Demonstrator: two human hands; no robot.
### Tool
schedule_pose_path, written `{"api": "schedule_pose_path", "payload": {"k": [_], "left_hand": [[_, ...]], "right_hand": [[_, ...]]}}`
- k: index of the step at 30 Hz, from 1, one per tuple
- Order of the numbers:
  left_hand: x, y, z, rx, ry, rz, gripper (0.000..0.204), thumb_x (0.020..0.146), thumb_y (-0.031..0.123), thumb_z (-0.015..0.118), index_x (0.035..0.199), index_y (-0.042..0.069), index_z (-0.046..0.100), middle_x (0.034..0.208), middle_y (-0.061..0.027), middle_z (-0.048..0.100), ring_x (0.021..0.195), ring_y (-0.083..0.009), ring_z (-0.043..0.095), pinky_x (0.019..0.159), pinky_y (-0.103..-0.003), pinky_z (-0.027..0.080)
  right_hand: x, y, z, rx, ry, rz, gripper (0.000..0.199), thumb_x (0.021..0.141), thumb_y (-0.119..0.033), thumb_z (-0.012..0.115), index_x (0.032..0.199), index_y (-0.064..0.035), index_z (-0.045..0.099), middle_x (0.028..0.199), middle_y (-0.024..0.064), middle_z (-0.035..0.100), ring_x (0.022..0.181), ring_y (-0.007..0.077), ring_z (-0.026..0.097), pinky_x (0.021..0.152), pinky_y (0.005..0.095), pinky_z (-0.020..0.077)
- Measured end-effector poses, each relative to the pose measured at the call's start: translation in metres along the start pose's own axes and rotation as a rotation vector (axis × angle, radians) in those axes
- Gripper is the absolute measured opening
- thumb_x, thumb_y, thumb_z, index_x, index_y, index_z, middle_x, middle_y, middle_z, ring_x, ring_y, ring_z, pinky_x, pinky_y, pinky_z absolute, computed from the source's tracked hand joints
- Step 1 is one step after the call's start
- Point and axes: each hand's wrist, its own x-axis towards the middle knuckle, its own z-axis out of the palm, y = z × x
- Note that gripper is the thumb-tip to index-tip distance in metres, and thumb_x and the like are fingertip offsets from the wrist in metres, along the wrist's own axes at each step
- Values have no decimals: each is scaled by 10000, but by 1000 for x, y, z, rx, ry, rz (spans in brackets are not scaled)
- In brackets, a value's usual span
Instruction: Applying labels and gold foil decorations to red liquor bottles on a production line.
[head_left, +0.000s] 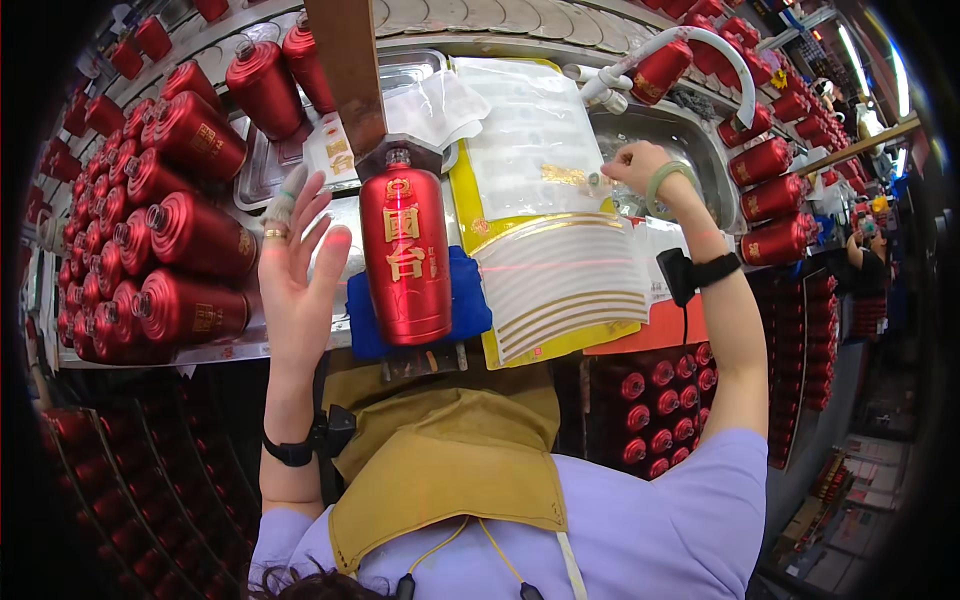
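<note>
— Rows of red bottles crowd the shelves all round my bench (300,350); what sits at its middle?

— One tall red metallic bottle with gold characters (405,255), upright on a blue cloth pad (470,300) under a brown post. My left hand (295,265) is just left of that bottle, palm spread wide, fingers apart, holding nothing and not touching it.

— And the right?

— My right hand (640,165) is up and to the right of the bottle, fingertips pinched on a small gold sticker strip (570,177) over the clear plastic sheet (535,130). Right of the bottle lies a yellow-backed sheet of gold-striped labels (565,285).

— How would the bottle handle?

— I judge it heavy, stiff and breakable, and its glossy coat slippery. I'd wrap the broad body, below the shoulder, not the narrow neck. The strip looks light, limp and tacky, best pinched by one end.
</note>
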Motion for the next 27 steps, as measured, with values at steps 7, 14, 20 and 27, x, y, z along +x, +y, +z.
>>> {"api": "schedule_pose_path", "payload": {"k": [7, 14, 20, 27], "left_hand": [[41, 24, 67, -164, -376, 180, 582, 1143, 403, 323, 1454, -51, 512, 1343, -142, 635, 1192, -155, 567, 1080, -308, 413], [31, 34, 23, -160, -562, -43, 301, 1072, 156, 533, 1316, -17, 569, 1220, -66, 637, 1112, -96, 584, 977, -281, 475], [-20, 53, -25, 37, -472, -169, 339, 970, -49, 612, 1307, -23, 587, 1251, -69, 651, 1065, -93, 594, 944, -292, 488], [-38, -4, -27, -19, -300, -380, 330, 952, 64, 731, 1238, -11, 585, 953, 20, 581, 842, -32, 548, 760, -216, 466]], "right_hand": [[-88, -122, -48, 579, -4, -595, 378, 980, -371, 691, 912, -3, 740, 697, 0, 594, 653, 77, 481, 604, 273, 399], [-134, -156, -54, 724, -43, -713, 305, 960, -291, 750, 860, -9, 698, 654, -71, 458, 642, 19, 386, 557, 241, 308], [-169, -160, 0, 818, -164, -552, 162, 942, -143, 760, 886, -17, 675, 737, -79, 556, 666, -15, 420, 585, 192, 316], [-166, -168, 71, 841, 62, -498, 166, 910, -134, 778, 863, -12, 676, 748, -41, 553, 652, 45, 402, 588, 237, 343]]}}
